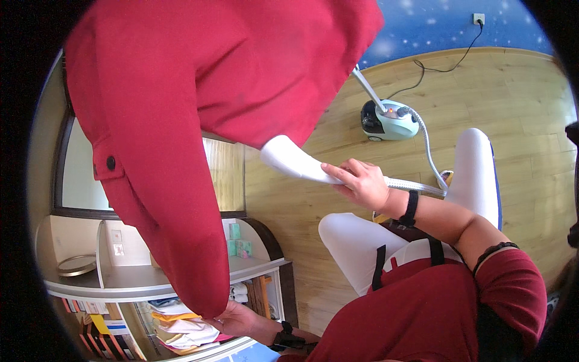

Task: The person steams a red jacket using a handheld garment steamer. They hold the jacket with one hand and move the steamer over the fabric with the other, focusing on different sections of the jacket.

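A red long-sleeved garment (253,68) with a dark button on a flap fills the upper left of the view, one sleeve hanging down. My right hand (362,183) grips the white steamer head (294,160), whose nozzle end touches or lies just under the garment's lower edge. My left hand (235,319) holds the end of the hanging sleeve; its fingertips are partly hidden by the cloth. From the handle a ribbed hose (425,135) leads to the pale green garment steamer (393,120) on the floor, which shows a red light and carries a metal pole.
A black cord (423,68) runs from the steamer to a wall socket (478,19). At the lower left, a shelf unit (158,292) holds folded clothes (185,328), books (104,337), small green boxes (239,246) and a round metal tray (77,265). My legs stand close to the hose.
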Action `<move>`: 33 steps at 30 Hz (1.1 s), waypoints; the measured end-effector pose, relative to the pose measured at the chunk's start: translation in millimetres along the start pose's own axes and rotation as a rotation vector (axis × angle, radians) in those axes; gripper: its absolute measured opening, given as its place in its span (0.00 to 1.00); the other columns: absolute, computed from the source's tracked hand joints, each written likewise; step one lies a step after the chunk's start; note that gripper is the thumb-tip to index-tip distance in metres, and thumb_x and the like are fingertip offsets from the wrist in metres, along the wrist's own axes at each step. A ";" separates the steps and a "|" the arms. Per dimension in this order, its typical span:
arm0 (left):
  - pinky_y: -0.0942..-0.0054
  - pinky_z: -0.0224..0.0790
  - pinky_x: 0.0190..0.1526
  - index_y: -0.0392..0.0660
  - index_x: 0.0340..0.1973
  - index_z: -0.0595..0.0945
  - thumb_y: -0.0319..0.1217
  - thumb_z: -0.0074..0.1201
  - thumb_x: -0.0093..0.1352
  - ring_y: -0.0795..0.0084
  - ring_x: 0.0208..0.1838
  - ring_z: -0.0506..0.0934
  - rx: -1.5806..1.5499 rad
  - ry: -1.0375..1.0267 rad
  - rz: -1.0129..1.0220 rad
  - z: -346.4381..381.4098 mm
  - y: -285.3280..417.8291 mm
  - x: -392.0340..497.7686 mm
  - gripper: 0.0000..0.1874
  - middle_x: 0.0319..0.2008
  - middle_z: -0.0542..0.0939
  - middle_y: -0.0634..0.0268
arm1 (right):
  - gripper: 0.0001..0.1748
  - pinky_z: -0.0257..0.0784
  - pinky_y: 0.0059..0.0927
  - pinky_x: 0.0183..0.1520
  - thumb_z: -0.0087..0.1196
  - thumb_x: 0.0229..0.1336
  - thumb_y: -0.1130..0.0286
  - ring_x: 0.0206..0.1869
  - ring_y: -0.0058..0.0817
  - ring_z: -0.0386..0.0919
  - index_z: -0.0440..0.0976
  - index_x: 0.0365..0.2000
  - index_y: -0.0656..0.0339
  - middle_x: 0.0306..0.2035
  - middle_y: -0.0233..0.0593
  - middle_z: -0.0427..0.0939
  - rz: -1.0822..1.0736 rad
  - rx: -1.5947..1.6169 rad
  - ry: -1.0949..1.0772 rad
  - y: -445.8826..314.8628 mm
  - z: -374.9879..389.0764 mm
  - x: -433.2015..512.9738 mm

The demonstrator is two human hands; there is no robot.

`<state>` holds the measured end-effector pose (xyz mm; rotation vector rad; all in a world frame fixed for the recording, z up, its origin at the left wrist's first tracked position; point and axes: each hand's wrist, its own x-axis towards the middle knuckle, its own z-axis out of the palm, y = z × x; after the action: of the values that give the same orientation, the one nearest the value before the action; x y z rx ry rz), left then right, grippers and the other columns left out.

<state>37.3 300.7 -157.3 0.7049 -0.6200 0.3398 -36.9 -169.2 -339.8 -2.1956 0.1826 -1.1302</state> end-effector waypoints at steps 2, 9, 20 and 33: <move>0.55 0.78 0.73 0.29 0.78 0.66 0.33 0.43 0.89 0.54 0.70 0.83 -0.041 -0.001 -0.004 8.5 -0.9 -4.2 0.28 0.75 0.77 0.41 | 0.42 0.84 0.41 0.40 0.75 0.57 0.65 0.38 0.36 0.84 0.76 0.72 0.37 0.38 0.34 0.79 -0.022 -0.027 0.063 -10.2 -0.2 14.4; 0.53 0.72 0.79 0.30 0.80 0.64 0.34 0.41 0.89 0.53 0.76 0.79 -0.195 -0.136 -0.056 20.4 -2.0 -11.2 0.28 0.80 0.71 0.42 | 0.39 0.85 0.42 0.40 0.76 0.56 0.64 0.38 0.37 0.85 0.79 0.70 0.35 0.39 0.35 0.79 0.093 -0.022 0.067 -28.9 4.4 23.1; 0.55 0.73 0.76 0.31 0.78 0.66 0.32 0.43 0.89 0.55 0.74 0.79 -0.189 -0.068 -0.056 30.2 -6.4 -13.0 0.27 0.78 0.74 0.43 | 0.39 0.85 0.46 0.40 0.74 0.59 0.64 0.38 0.41 0.86 0.77 0.71 0.33 0.40 0.36 0.80 0.188 -0.065 -0.110 2.0 21.0 0.3; 0.56 0.73 0.76 0.35 0.66 0.81 0.33 0.49 0.88 0.60 0.64 0.84 -0.079 0.010 -0.427 -18.7 -63.6 -3.2 0.18 0.62 0.86 0.53 | 0.33 0.84 0.39 0.54 0.71 0.71 0.61 0.51 0.42 0.87 0.76 0.71 0.55 0.52 0.47 0.85 0.391 0.360 0.264 2.3 -48.8 24.7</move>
<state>73.5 267.7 -202.0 0.7386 -0.4559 -0.0767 -58.8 -204.6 -304.3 -1.6058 0.4626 -1.1222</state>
